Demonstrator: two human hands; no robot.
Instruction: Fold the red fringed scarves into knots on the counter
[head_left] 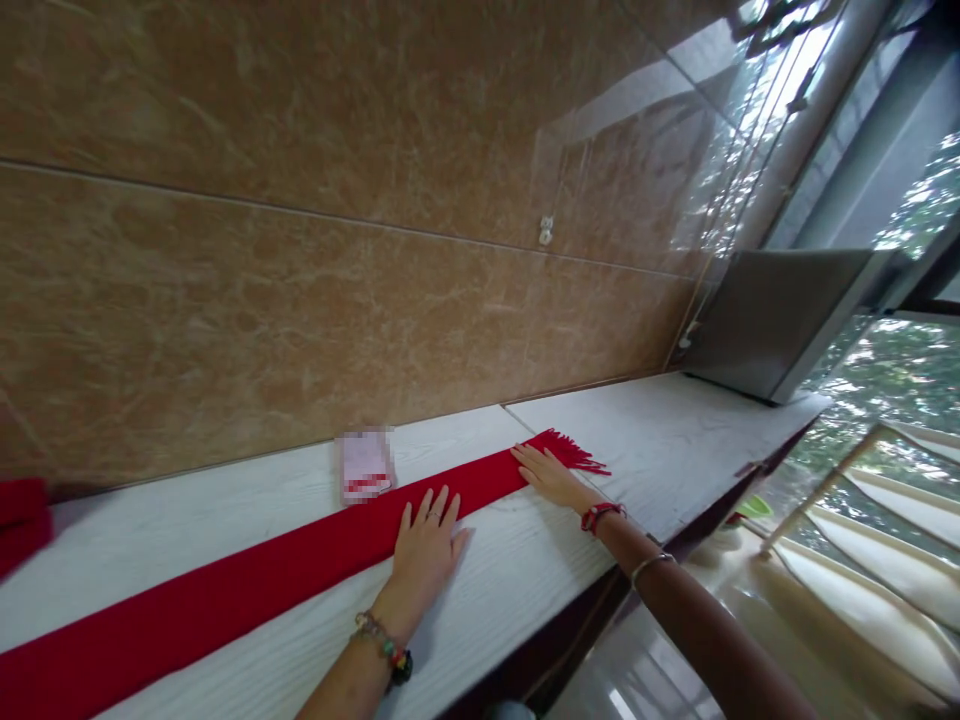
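A long red scarf [255,585] lies stretched along the white wood-grain counter, running from the lower left to a fringed end at the right. My left hand [426,550], with a beaded bracelet at the wrist, rests flat on the scarf's near edge with its fingers spread. Closer to the fringe, my right hand [551,475] lies palm down on the cloth, fingers stretched out. Neither hand grips the fabric. Just beyond the scarf, near my left hand, is a pale, pixelated flat object [365,460] whose kind I cannot make out.
Brown marbled tiles [375,310] cover the wall behind the counter [630,430]. A folded red cloth [22,520] sits at the far left. A grey box-like appliance [780,320] stands at the counter's right end. A railing [825,480] is beyond the counter on the right.
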